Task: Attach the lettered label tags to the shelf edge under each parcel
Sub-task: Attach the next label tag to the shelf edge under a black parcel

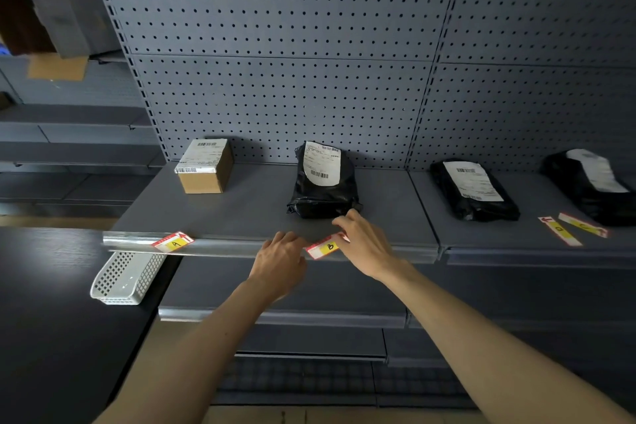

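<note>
A red, white and yellow tag marked A (173, 242) sits on the grey shelf edge (220, 246) below a cardboard box parcel (204, 165). Tag B (326, 247) lies against the same edge under a black bag parcel (323, 182). My left hand (280, 260) touches tag B's left end and my right hand (364, 244) covers its right end, fingers pressing it to the edge. Two more tags (559, 230) (583, 224) lie loose on the shelf top at the right, near two other black bag parcels (473, 191) (590, 184).
A white mesh basket (125, 277) rests on a dark table at the lower left. Pegboard (292, 62) backs the shelves. A lower shelf (282, 315) juts out below my arms. A cardboard box (44, 21) sits on shelving at the upper left.
</note>
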Tool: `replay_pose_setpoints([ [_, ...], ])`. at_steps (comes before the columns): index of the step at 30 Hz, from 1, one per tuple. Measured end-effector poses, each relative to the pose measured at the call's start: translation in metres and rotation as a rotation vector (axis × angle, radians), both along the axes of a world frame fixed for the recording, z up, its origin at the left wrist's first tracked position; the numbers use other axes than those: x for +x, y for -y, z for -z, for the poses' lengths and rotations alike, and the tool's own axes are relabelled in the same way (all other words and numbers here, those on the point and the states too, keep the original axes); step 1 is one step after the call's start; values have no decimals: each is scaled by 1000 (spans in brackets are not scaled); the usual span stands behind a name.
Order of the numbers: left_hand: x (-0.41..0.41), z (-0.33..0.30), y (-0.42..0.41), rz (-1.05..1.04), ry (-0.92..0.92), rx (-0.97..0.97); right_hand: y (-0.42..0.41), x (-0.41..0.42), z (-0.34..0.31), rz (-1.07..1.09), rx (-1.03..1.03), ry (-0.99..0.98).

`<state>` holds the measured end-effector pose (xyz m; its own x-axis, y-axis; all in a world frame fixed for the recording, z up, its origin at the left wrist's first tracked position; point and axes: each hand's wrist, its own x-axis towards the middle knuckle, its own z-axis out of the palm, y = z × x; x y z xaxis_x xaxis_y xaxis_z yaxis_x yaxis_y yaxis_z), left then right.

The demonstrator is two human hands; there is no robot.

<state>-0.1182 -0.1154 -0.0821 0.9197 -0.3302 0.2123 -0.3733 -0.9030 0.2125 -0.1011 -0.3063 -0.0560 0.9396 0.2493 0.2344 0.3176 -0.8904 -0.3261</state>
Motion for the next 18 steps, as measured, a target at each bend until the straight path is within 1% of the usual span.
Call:
replay_pose_setpoints([
  [4, 1, -19, 18, -6, 30, -35, 30, -12, -13, 36, -25, 67],
  [8, 7, -43, 61, 10, 75, -72, 85, -24, -29, 115, -26, 98],
  [11, 11, -60, 109, 37, 98, -99, 137, -34, -41, 185, -23, 103],
  [18, 17, -92, 252, 133, 87, -43, 291, -56, -63, 322, -56, 64],
])
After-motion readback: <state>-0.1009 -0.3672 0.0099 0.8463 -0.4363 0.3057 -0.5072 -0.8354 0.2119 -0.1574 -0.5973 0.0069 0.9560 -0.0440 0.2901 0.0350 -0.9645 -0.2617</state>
